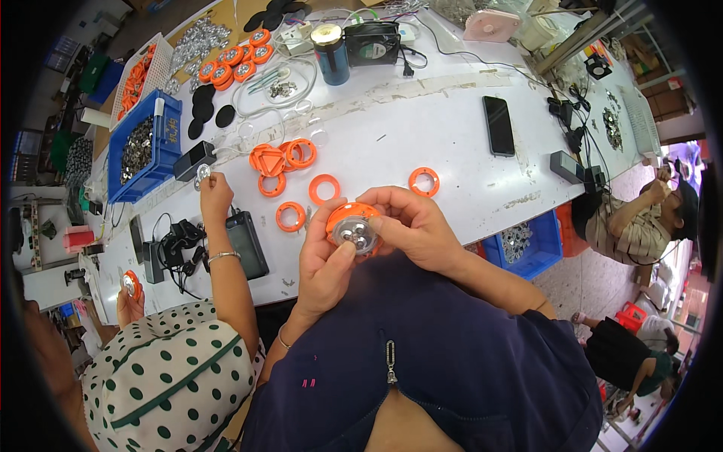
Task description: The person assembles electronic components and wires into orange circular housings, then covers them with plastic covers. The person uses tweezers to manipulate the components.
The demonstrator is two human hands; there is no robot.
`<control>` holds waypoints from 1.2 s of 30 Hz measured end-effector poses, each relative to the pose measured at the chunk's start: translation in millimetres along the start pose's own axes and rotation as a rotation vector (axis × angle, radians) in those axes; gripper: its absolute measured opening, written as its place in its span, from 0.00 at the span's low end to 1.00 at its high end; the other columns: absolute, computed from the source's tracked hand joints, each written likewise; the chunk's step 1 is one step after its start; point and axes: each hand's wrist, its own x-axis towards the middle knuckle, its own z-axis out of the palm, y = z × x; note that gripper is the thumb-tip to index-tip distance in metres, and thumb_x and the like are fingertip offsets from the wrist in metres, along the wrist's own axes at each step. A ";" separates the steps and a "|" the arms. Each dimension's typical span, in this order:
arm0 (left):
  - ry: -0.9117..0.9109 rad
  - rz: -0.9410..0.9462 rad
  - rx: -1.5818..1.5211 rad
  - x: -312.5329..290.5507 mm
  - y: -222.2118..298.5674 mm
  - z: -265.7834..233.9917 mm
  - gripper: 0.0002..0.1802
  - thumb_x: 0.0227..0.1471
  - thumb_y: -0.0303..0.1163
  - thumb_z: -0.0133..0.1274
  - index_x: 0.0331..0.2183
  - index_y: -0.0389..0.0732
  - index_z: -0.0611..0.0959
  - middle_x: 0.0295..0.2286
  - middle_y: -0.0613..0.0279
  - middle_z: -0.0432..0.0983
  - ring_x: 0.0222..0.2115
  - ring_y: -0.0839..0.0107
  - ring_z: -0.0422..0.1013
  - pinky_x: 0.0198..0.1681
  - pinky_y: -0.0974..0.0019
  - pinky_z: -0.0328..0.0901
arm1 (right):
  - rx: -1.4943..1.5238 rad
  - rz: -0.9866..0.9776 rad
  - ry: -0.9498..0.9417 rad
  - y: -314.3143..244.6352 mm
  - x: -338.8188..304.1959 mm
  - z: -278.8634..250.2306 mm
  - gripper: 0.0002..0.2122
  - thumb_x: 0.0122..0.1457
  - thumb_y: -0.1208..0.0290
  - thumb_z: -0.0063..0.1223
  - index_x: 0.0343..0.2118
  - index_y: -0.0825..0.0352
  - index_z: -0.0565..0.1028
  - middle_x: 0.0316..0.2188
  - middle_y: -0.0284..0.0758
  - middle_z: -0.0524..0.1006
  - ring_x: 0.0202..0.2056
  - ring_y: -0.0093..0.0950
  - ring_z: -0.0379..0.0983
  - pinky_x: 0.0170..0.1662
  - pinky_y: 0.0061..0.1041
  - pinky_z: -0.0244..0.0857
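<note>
While both your hands share one round orange light (352, 230) in the head view, it is held off the desk (422, 113), about over the middle of the near edge. Your left hand (320, 252) has its grip closed on the light's left side, thumb on the lower part of the shiny face (365, 239); your right hand (422, 230) is closed on the right side, thumb at the face's upper right. Whether that face sits fully level, you cannot tell. If one thumb bears harder than the other, the face could tip or pop out, and bare fingertips could smear it. Should both grips loosen, the light could slip off the near edge. One orange ring (324, 177) lies just beyond your hands, with a second ring (279, 218) toward the desk's left end and a third ring (412, 183) toward its right, so a careless wrist could scatter them. Nearer the left end, a co-worker's hand (217, 200) holds a small silver disc (202, 173); reaching that way could cause a bump.
</note>
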 end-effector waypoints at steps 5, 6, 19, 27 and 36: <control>0.074 -0.020 0.074 2.9 -5.9 -0.1 0.31 0.53 0.25 0.44 0.57 0.36 0.54 0.48 0.49 0.65 0.46 0.64 0.69 0.48 0.60 0.68 | -0.064 -0.082 0.034 17.0 4.8 -5.9 0.13 0.60 0.74 0.46 0.47 0.70 0.69 0.35 0.29 0.73 0.31 0.12 0.69 0.30 0.11 0.68; 0.077 -0.026 0.101 2.6 -5.3 1.1 0.31 0.53 0.24 0.43 0.57 0.35 0.54 0.47 0.49 0.65 0.46 0.64 0.69 0.48 0.61 0.68 | -0.050 -0.060 0.007 12.0 4.1 -8.6 0.13 0.60 0.73 0.47 0.47 0.70 0.69 0.35 0.30 0.73 0.30 0.12 0.69 0.30 0.12 0.68; 0.080 -0.108 0.082 5.6 -7.5 0.2 0.30 0.53 0.23 0.44 0.57 0.35 0.57 0.47 0.49 0.66 0.46 0.65 0.69 0.46 0.61 0.70 | -0.111 0.053 0.054 14.8 6.4 -2.8 0.14 0.55 0.72 0.50 0.44 0.68 0.69 0.31 0.29 0.74 0.28 0.11 0.69 0.26 0.12 0.65; 0.054 -0.159 -0.108 7.7 -5.7 2.2 0.30 0.55 0.28 0.45 0.57 0.35 0.56 0.49 0.48 0.64 0.47 0.60 0.69 0.48 0.54 0.70 | -0.087 0.016 0.060 21.1 9.0 -7.3 0.13 0.56 0.72 0.51 0.44 0.68 0.69 0.31 0.29 0.74 0.28 0.12 0.69 0.25 0.11 0.65; 0.054 -0.147 -0.051 7.7 -2.0 5.9 0.30 0.56 0.29 0.44 0.57 0.34 0.56 0.49 0.47 0.63 0.48 0.59 0.68 0.47 0.53 0.70 | -0.073 0.017 0.051 19.3 8.4 -9.1 0.13 0.56 0.73 0.52 0.44 0.69 0.68 0.34 0.31 0.74 0.31 0.13 0.70 0.30 0.13 0.66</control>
